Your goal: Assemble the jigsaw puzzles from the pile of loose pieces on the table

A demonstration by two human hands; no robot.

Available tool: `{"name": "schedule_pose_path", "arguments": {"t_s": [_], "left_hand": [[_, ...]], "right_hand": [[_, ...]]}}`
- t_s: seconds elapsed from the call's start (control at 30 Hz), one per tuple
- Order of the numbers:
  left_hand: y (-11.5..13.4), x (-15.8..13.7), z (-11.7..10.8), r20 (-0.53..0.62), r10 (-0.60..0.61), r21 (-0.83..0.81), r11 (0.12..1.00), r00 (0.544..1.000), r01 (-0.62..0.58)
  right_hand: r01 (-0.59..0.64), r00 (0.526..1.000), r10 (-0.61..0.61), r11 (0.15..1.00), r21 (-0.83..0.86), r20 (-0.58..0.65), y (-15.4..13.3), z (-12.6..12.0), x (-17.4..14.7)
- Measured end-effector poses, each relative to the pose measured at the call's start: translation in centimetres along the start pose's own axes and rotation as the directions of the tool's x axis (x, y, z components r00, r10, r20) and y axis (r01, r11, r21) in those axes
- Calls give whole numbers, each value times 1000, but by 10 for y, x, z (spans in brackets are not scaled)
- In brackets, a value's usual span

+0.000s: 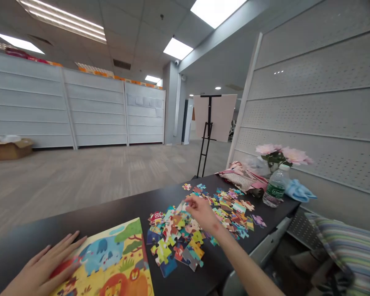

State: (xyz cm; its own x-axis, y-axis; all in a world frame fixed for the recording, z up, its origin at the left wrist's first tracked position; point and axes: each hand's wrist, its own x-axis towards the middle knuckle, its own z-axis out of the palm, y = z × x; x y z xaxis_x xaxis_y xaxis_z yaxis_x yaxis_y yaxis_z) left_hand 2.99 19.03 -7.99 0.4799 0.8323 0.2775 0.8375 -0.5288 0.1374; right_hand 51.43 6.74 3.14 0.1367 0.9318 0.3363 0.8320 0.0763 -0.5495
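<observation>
My left hand [46, 265] lies flat, its fingers spread, over the left edge of a bright animal picture board [128, 257] showing blue elephants and orange lions. Over a heap of loose jigsaw pieces [163, 248] is my right hand [200, 210], thumb and forefinger pinched together. A pale jigsaw piece [181, 207] appears at those fingertips, partly blending with the heap below. More jigsaw pieces [234, 213] spread across the black table [111, 211] to the right and behind my right hand.
At the table's right end stand a water bottle [276, 187], pink flowers [292, 155], a blue cloth [299, 191] and a pink patterned bag [239, 176]. A white perforated panel [311, 90] rises on the right. Beyond the table is an easel [206, 131]; a striped cloth [354, 246] is lower right.
</observation>
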Motion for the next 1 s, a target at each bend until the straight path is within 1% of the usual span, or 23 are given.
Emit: {"name": "schedule_pose_path", "arguments": {"t_s": [0.07,0.1,0.17,0.23,0.3,0.37,0.4,0.43,0.47,0.5,0.53,0.57,0.6,0.63,0.67,0.7,0.77,0.8,0.87,0.9,0.93,0.97,1.0], "left_hand": [[-5,1,-4,79,40,-32,999,996,-38],[-8,2,-5,104,46,-45,998,994,-41],[-12,3,-5,125,31,-57,998,992,-24],[-12,4,-4,155,25,-69,997,988,-14],[-9,7,-8,158,16,-85,996,987,-2],[-2,10,-20,139,14,-155,988,990,8],[3,12,-29,113,4,-227,974,994,22],[9,13,-39,83,2,-328,944,997,25],[15,12,-52,36,-48,-456,888,998,59],[23,10,-65,-23,-138,-578,810,990,100],[33,6,-78,-51,-174,-611,784,983,107],[43,0,-91,-69,-195,-630,769,978,109],[55,-6,-103,-68,-204,-655,748,977,111],[67,-13,-113,-50,-201,-685,719,978,113],[80,-18,-121,-15,-171,-722,683,985,108],[91,-22,-127,27,-132,-761,640,991,106],[106,-25,-134,93,-65,-828,549,994,113],[109,-26,-135,115,-37,-850,514,993,118],[105,-30,-137,124,-47,-874,467,991,131],[98,-35,-137,117,-71,-880,454,991,136],[89,-41,-136,105,-105,-884,446,989,141],[78,-49,-134,93,-141,-885,442,986,147],[66,-58,-132,84,-177,-884,442,981,156]], "right_hand": [[-39,999,38,999,-20,-38,21,-22,-17],[-46,997,44,998,-35,-58,25,-28,-30],[-53,994,47,997,-63,-94,24,-29,-63],[-74,992,66,994,-76,-111,13,-15,-98],[-122,985,109,987,-102,-131,0,6,-126],[-157,977,132,977,-147,-166,-8,25,-143],[-159,974,128,973,-164,-186,-10,31,-147],[-150,972,112,973,-176,-207,-10,35,-149],[-122,970,78,975,-184,-232,-9,37,-149],[-70,965,18,979,-191,-261,-8,36,-147],[8,954,-67,980,-198,-292,-8,36,-143],[103,933,-166,973,-205,-320,-11,36,-137],[211,901,-271,956,-203,-339,-16,37,-129],[313,865,-362,931,-190,-348,-26,41,-118],[409,832,-441,898,-165,-337,-41,48,-105],[497,799,-511,858,-128,-317,-61,57,-93],[633,749,-618,774,-17,-238,-112,80,-69],[673,732,-654,738,53,-191,-141,91,-60],[706,704,-706,682,191,-82,-192,113,-46],[709,686,-727,660,249,-30,-211,123,-41],[708,667,-745,642,295,19,-224,131,-36],[703,652,-756,631,328,58,-231,140,-31],[694,646,-759,629,349,84,-232,147,-26]]}}
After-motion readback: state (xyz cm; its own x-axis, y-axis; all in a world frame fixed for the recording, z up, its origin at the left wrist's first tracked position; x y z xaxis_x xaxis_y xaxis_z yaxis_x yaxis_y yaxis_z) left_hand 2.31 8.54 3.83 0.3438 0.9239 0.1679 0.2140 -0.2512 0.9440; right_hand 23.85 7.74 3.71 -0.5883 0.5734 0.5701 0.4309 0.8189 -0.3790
